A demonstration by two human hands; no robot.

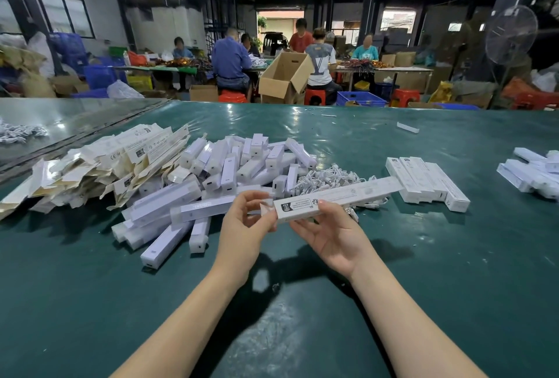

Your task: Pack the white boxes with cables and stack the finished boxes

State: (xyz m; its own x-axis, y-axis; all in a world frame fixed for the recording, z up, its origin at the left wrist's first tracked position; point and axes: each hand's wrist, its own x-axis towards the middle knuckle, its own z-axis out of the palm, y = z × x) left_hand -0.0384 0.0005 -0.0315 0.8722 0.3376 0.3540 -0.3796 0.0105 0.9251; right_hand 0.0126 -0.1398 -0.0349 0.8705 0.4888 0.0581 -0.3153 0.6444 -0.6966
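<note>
Head view: white box [338, 197] held just above counter [453, 256], long axis running near-left to far-right, w/ left hand [242, 226] fingers [251, 195] pinching its near end flap, right hand [329, 235] fingers curled under it, and far end pointing toward finished stack [426, 179].

Forearms bare, extended forward. Left hand [242, 220] pinches end flap of white box [348, 196]; right hand [329, 235], palm up, grips it, thumb on top.
</note>
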